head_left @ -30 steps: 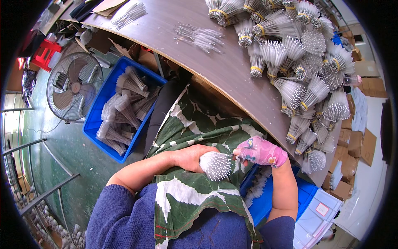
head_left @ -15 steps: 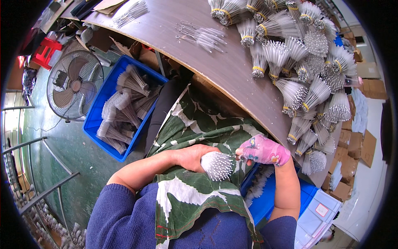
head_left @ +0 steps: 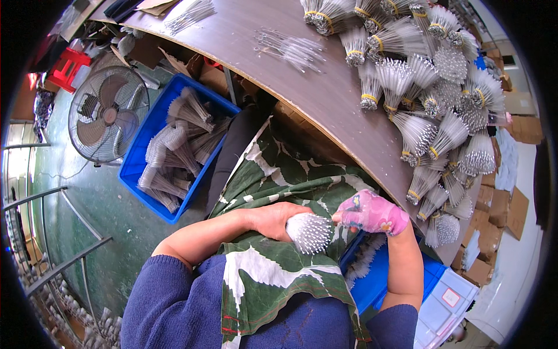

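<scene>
My left hand (head_left: 268,220) is wrapped round a thick bundle of thin white-bristled wire brushes (head_left: 310,234) over my lap. The bundle's tips fan out toward the right; its other end is hidden by the hand. My right hand (head_left: 372,212), in a pink flowered glove with bare fingertips, is closed in a pinch just right of the bundle. What it pinches, if anything, is too small to make out. Beneath both hands lies a green and white patterned apron (head_left: 279,269).
Many yellow-banded brush bundles (head_left: 401,78) crowd the right of the brown table (head_left: 343,107), with loose brushes (head_left: 290,49) farther left. A blue bin (head_left: 131,185) of bundles and a fan (head_left: 109,115) stand at left. Another blue bin (head_left: 372,285) sits by my right arm.
The whole view has shifted slightly, so things sit a little farther right. My left hand still grips the bundle and my right hand stays pinched beside it.
</scene>
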`<act>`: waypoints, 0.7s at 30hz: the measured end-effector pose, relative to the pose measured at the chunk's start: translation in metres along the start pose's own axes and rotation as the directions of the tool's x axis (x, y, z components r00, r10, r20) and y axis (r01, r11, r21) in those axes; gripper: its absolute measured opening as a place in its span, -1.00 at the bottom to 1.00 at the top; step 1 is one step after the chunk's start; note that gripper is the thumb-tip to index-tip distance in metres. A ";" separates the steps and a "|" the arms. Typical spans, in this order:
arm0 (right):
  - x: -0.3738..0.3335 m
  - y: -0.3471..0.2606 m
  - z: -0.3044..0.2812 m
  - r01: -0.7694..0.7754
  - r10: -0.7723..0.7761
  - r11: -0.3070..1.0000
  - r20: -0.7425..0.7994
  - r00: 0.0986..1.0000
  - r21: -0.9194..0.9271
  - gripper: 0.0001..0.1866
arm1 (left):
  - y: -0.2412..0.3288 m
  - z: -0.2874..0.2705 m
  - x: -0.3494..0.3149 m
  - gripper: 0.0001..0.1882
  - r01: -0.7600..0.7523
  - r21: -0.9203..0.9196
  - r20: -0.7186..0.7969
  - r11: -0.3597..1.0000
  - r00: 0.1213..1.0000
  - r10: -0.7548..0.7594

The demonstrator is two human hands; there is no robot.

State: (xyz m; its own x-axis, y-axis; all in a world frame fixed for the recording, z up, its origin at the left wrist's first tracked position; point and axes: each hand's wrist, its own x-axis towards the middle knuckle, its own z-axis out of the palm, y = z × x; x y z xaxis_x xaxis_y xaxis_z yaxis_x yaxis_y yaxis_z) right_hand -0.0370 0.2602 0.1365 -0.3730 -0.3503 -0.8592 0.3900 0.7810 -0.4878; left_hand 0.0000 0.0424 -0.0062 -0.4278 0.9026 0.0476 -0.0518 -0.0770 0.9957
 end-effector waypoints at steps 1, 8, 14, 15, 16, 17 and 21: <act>0.000 0.003 0.001 -0.006 0.007 0.999 -0.037 0.999 0.041 -0.68 | -0.001 0.000 0.000 -0.40 0.006 -0.005 -0.003 1.000 1.000 -0.006; 0.000 0.019 0.010 0.057 -0.048 0.988 -0.067 0.997 0.146 -0.69 | 0.002 -0.002 -0.002 -0.41 0.086 -0.247 0.019 0.965 0.996 -0.084; 0.001 0.010 0.009 0.052 -0.048 0.998 -0.109 0.993 0.033 -0.68 | 0.006 -0.003 -0.001 -0.45 0.077 -0.234 0.045 0.969 0.997 -0.068; 0.001 0.009 0.009 0.052 -0.048 0.998 -0.109 0.993 0.033 -0.68 | 0.005 -0.003 -0.001 -0.45 0.072 -0.227 0.045 0.971 0.997 -0.063; 0.001 0.008 0.009 0.046 -0.043 0.999 -0.117 0.992 0.020 -0.67 | 0.004 -0.003 -0.001 -0.45 0.066 -0.221 0.045 0.973 0.997 -0.058; 0.001 0.008 0.009 0.040 -0.039 0.999 -0.124 0.992 0.007 -0.67 | 0.005 -0.003 -0.001 -0.45 0.067 -0.221 0.043 0.973 0.997 -0.058; 0.003 0.015 0.008 0.014 -0.011 0.999 -0.069 0.998 0.045 -0.71 | 0.005 -0.003 -0.002 -0.44 0.087 -0.207 0.025 0.974 0.996 -0.084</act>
State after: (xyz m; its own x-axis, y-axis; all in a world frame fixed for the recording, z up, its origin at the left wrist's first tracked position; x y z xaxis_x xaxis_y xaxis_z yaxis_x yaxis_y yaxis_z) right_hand -0.0261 0.2665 0.1254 -0.4348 -0.3225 -0.8408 0.4221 0.7517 -0.5066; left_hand -0.0019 0.0388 -0.0013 -0.3994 0.9162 -0.0339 -0.2747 -0.0843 0.9578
